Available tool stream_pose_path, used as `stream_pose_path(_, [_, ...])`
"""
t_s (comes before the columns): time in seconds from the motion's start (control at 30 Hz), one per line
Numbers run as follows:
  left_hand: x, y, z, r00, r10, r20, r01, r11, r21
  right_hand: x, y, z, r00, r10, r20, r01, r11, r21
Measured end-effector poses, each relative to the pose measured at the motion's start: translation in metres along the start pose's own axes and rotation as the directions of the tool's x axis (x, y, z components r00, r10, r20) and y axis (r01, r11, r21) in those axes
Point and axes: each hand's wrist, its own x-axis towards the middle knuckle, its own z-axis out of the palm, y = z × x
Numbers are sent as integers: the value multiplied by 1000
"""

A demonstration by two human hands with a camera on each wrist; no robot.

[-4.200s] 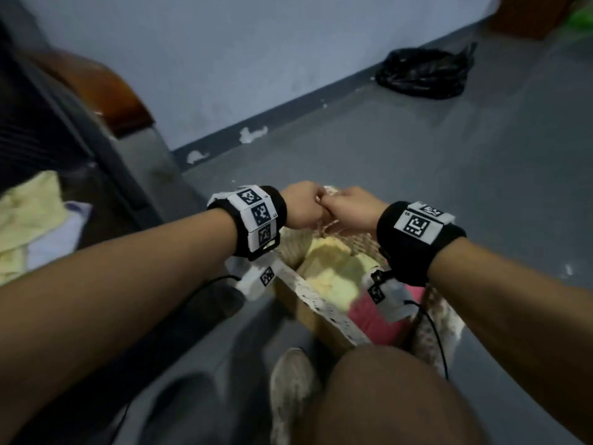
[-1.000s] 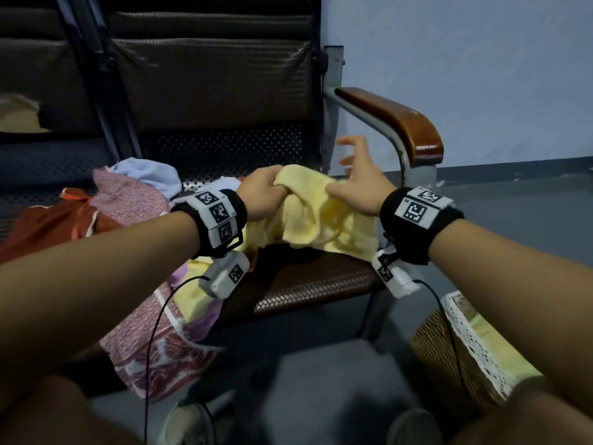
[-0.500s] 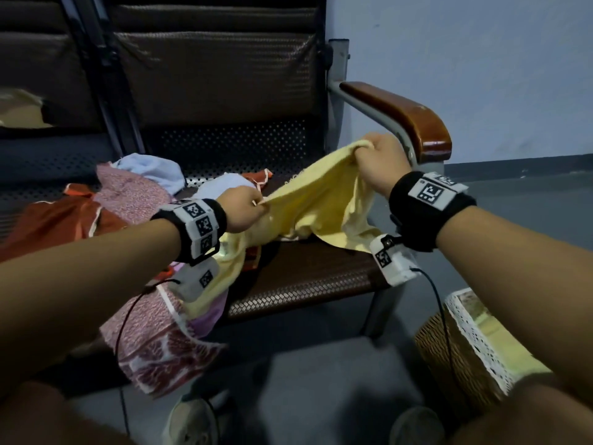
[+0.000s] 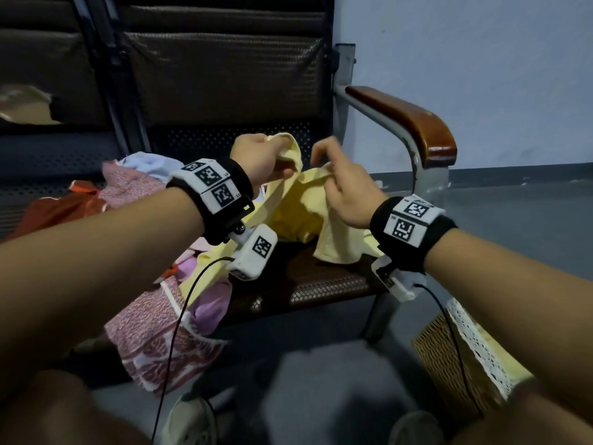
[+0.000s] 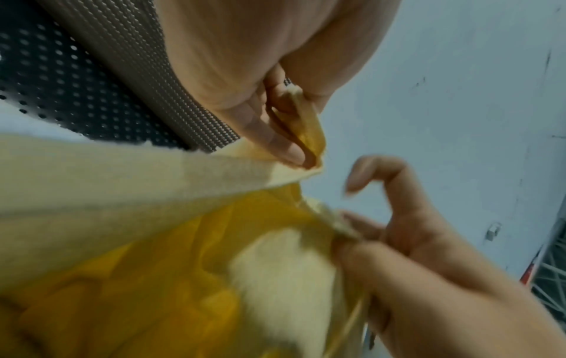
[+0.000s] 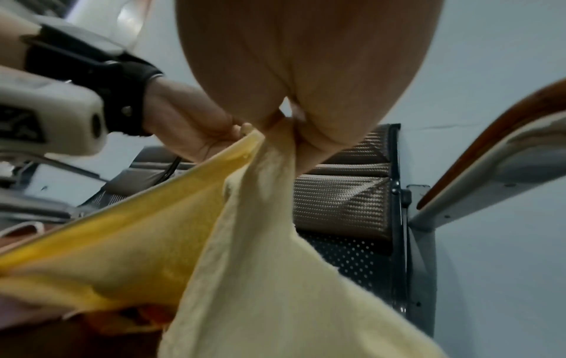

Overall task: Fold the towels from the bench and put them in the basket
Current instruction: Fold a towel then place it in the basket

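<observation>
Yellow towel (image 4: 308, 207) held above the bench (image 4: 324, 281) seat, bunched, long axis not discernible; left hand (image 4: 260, 159) grips its upper corner, right hand (image 4: 345, 194) pinches the edge just beside, other fingers spread; no legible writing, only coded wrist tags; half a second earlier the hands were apart, towel stretched; basket (image 4: 449, 358) at lower right.
</observation>
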Motion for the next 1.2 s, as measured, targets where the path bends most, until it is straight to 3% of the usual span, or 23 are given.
stream_pose_path(0.07, [2,5,-2,1000,6,-2,-6,999,-50,-5,-1,2,982,0,188,15,997,-81])
stream_pose_path(0.13, [2,11,-2,1000,10,22,-8,993,-121,-9,0,6,931,108,348,-45,982,-186])
stream_pose_path(0.2, [0,15,3,997,17,72,-3,983,-186,-11,-1,12,890,226,396,-151,966,-211])
stream_pose_path(0.33, [-11,13,17,971,-1,239,50,978,-201,-3,-17,28,882,302,362,-357,929,95])
stream_pose_path(0.43, [-14,14,20,960,16,278,20,992,-124,8,-23,41,883,341,323,-412,892,184])
stream_pose_path(0.5, [-11,17,17,970,46,238,-33,998,-60,14,-17,44,896,393,207,-434,875,214])
stream_pose_path(0.6, [1,18,1,992,72,100,-71,997,-12,23,-3,40,803,586,112,-567,690,450])
stream_pose_path(0.67, [8,12,-13,994,104,25,-105,990,94,27,2,31,745,662,84,-556,546,627])
stream_pose_path(0.7, [10,8,-19,992,127,19,-129,975,179,29,4,28,743,667,59,-533,537,653])
stream_pose_path(0.83, [10,-1,-31,979,201,29,-185,824,536,27,10,17,829,553,-80,-455,751,478])
stream_pose_path(0.93, [20,-2,-41,976,184,-119,-97,851,516,19,18,13,922,380,-75,-361,914,186])
stream_pose_path(1.0, [29,-4,-50,976,105,-190,-18,911,412,12,23,14,951,308,29,-304,948,-94])
stream_pose_path(1.1, [39,-6,-60,978,8,-209,57,951,304,2,28,21,894,350,281,-221,888,-402])
stream_pose_path(1.2, [40,-1,-65,955,-43,-293,98,980,176,-3,36,17,842,419,340,-274,875,-400])
